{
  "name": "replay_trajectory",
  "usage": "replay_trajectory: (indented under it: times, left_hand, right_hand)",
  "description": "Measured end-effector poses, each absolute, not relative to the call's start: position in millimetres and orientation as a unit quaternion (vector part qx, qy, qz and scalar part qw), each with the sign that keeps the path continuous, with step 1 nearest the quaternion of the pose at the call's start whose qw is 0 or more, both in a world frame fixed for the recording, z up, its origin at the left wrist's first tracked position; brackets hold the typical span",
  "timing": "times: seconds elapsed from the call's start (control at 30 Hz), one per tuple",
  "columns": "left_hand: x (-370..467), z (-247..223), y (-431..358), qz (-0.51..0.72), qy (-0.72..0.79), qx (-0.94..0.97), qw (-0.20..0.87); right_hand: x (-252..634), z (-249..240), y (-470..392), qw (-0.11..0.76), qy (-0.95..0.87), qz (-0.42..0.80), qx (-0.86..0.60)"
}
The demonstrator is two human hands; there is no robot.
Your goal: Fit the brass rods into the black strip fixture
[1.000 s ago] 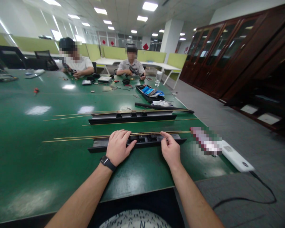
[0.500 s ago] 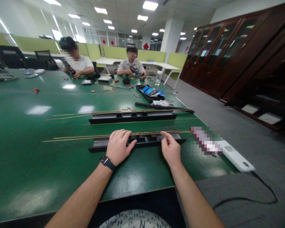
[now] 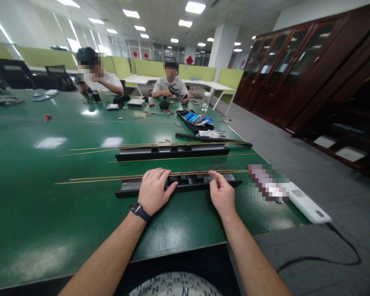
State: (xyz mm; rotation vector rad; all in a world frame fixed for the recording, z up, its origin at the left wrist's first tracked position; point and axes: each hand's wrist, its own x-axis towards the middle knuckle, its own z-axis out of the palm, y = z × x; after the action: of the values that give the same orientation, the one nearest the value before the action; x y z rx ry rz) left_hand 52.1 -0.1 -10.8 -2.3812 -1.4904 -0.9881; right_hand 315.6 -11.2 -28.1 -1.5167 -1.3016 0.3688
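Right in front of me on the green table point(image 3: 86, 222) lies a long black channel piece point(image 3: 185, 188) with a grey inner face. Thin brass-coloured rods point(image 3: 101, 179) run along its far side. My left hand point(image 3: 156, 189) lies over the channel's left part and the rods, fingers reaching across and thumb spread to the right. At the right part, my right hand point(image 3: 221, 192) is curled, its index fingertip touching the rods; what its fingers grip is hidden. Beyond sits a second black channel piece point(image 3: 172, 154) with more brass rods point(image 3: 92, 149) along it.
A single rod point(image 3: 135, 161) lies between the channels. To the right are a blurred-out red-edged item point(image 3: 262, 181) and a white power strip point(image 3: 308, 203) with a black cable. Farther back stand an open black case point(image 3: 185, 119), white gloves point(image 3: 211, 134) and two people working.
Both my hands and the rods stay where they were. Across the table, the person on the left has raised a hand towards the head.
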Motion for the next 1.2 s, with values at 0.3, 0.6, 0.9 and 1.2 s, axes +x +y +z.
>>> replay_trajectory:
  times: [0.3,0.6,0.9,1.2]
  left_hand:
    - [52.0,-10.2,0.0,-0.333,-0.498,-0.798,0.073]
    - [52.0,-10.4,-0.1,-0.328,-0.498,-0.799,0.077]
    - [52.0,-10.7,-0.1,-0.329,-0.498,-0.799,0.078]
    - [52.5,-9.2,-0.5,-0.334,-0.498,-0.797,0.07]
  right_hand:
    - [314.8,-27.4,-12.0,0.526,-0.546,0.155,-0.633]
    - [316.4,-30.5,-10.8,0.525,-0.546,0.156,-0.634]
    - [315.6,-28.5,-11.6,0.525,-0.541,0.156,-0.638]
    - [316.3,-30.6,-10.8,0.527,-0.544,0.15,-0.635]
